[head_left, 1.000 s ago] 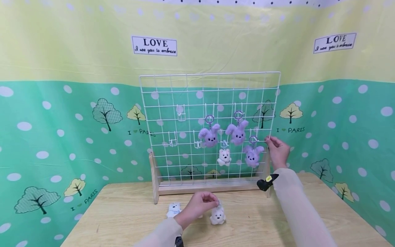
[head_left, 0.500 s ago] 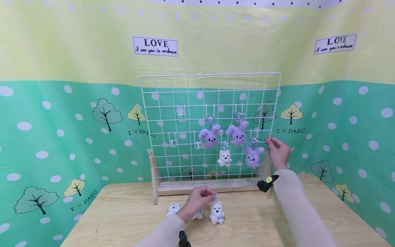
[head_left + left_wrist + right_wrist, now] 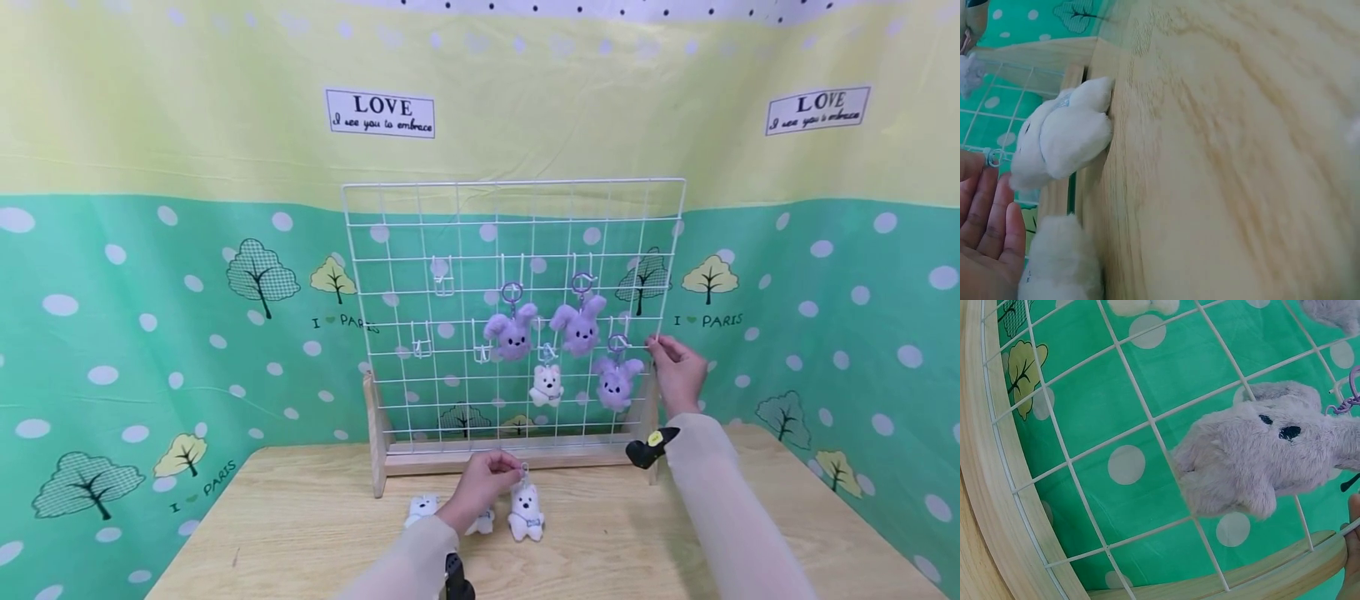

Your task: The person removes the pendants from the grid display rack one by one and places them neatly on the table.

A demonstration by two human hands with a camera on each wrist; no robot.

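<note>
My left hand (image 3: 480, 487) pinches the metal ring at the top of a white plush dog keychain (image 3: 527, 512). The dog is upright, low over the table; I cannot tell whether its feet touch the wood. In the left wrist view its back and blue scarf show, and a second white plush dog (image 3: 1063, 259) lies nearer the camera. Partly behind my left hand lie two white plush dogs (image 3: 422, 508). My right hand (image 3: 678, 375) grips the right edge of a white wire grid rack (image 3: 513, 180), beside a hanging purple plush rabbit (image 3: 1241, 450).
Several purple rabbits and one white plush dog (image 3: 547, 385) hang from hooks on the rack's right half. Hooks without toys, such as the upper left hook (image 3: 444, 285), are on the left half. The rack's wooden base (image 3: 510, 454) stands at the back of the table (image 3: 300, 542).
My left hand has moved slightly up and away from me, and the plush dog has swung from tilted to upright with its scarf showing. My right hand stays on the rack.
</note>
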